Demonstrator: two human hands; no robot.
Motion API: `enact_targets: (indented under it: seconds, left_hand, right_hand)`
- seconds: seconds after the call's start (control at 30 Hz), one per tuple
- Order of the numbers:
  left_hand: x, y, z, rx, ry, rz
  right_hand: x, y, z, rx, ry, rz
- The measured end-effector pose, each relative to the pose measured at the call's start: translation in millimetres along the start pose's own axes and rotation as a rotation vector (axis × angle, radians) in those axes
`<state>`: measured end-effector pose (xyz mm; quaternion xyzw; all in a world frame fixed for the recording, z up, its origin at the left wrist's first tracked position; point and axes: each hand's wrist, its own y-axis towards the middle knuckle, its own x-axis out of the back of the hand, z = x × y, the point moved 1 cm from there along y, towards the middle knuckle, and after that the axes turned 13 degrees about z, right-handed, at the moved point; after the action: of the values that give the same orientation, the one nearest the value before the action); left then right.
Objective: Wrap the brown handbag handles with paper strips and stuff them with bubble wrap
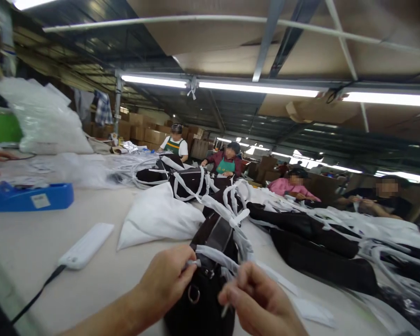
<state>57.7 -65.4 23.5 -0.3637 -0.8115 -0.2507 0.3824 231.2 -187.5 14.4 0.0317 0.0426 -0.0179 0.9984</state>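
Note:
A black bag (199, 298) with a metal ring lies in front of me, its strap (217, 254) wrapped in white paper or thin foam. My left hand (166, 280) is closed in a pinch on a loose end of the white wrapping, beside the strap's metal fitting. At the bag's right side my right hand (259, 301) is also pinched closed. A thin pale tip pokes out below its fingers, blurred, and I cannot tell what it is. Just beyond the bag sits a puffy white pouch (161, 217).
To the left are a blue tape dispenser (31, 197) and a white corded device (86, 246). More black bags (322, 261) with white-wrapped straps cover the right side. Clear plastic bags (38, 119) stand at the back left. Several people work around the table; another person's hands show far left.

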Motion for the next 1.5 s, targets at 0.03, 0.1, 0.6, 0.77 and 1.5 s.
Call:
enact_targets:
  seconds: [0.03,0.1,0.6,0.77,1.5]
  left_hand:
    - [-2.4,-1.1,-0.2,0.000,-0.043,-0.015]
    - [-6.3,-2.2,-0.4,-0.002,-0.135,-0.050]
    - [-23.5,-2.7,6.9,-0.036,-0.267,-0.144]
    - [-19.8,-10.6,3.2,-0.019,-0.474,-0.122]
    - [-29.6,-22.4,9.2,-0.019,-0.401,-0.161]
  right_hand:
    - [-13.0,10.3,4.5,0.006,-0.002,0.009]
    - [-30.7,32.0,6.4,0.011,-0.023,0.008]
    - [-37.8,64.5,-7.1,-0.078,-0.526,-0.136]
    - [-44.7,65.0,-6.1,-0.059,-0.748,-0.195]
    - [-51.2,74.5,5.9,-0.164,-0.835,-0.091]
